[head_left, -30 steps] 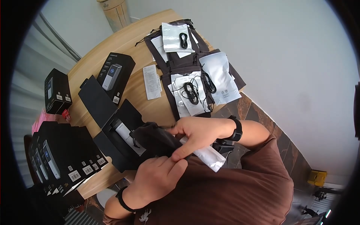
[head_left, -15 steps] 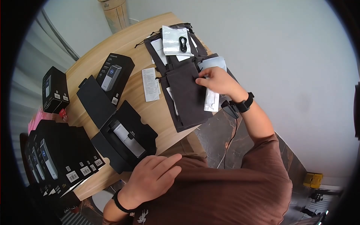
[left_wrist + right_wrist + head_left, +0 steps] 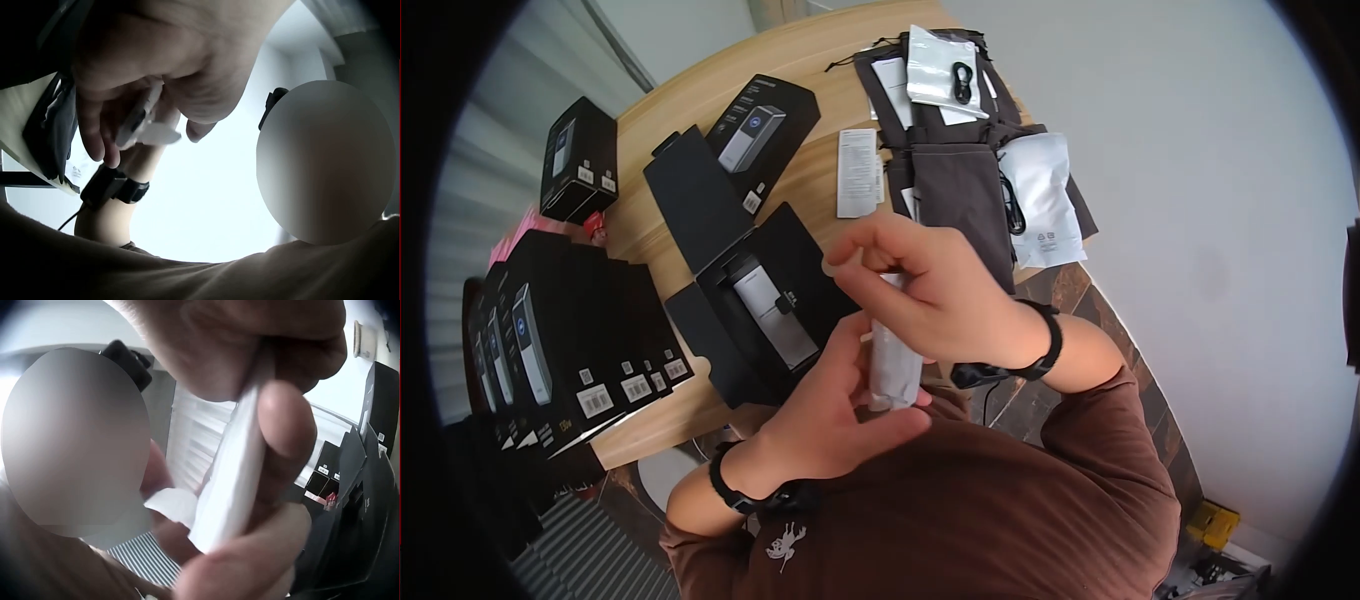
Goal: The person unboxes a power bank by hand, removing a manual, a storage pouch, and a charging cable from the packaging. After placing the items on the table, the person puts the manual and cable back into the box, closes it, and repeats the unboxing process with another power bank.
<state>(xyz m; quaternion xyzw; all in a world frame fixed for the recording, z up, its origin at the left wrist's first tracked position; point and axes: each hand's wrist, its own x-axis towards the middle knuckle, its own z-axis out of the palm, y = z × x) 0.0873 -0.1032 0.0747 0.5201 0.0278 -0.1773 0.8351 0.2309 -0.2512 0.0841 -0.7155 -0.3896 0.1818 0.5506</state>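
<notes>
A slim white packet (image 3: 895, 370) is held upright above the person's lap, just right of an open black box (image 3: 700, 225). My left hand (image 3: 805, 425) grips its lower part from the left, the thumb near the bottom end. Over the upper end my right hand (image 3: 945, 290) is curled, index finger and thumb tips close together. The right wrist view shows the packet (image 3: 231, 475) close up, between curled fingers, with a pale flap beside its lower end. In the open box lies a white piece (image 3: 775, 315).
Closed black boxes stand at the back left (image 3: 580, 160), behind the open box (image 3: 775, 130) and at the near left (image 3: 560, 350). A printed leaflet (image 3: 857, 175) lies mid-table. On the right are dark pouches (image 3: 965, 190), a white bag (image 3: 1040, 195) and a silvery bag with cable (image 3: 940, 75).
My right hand has left the dark pouch, which stays on the pile, and come back with the white packet. My left hand has moved up and taken hold of the packet. The head view has shifted.
</notes>
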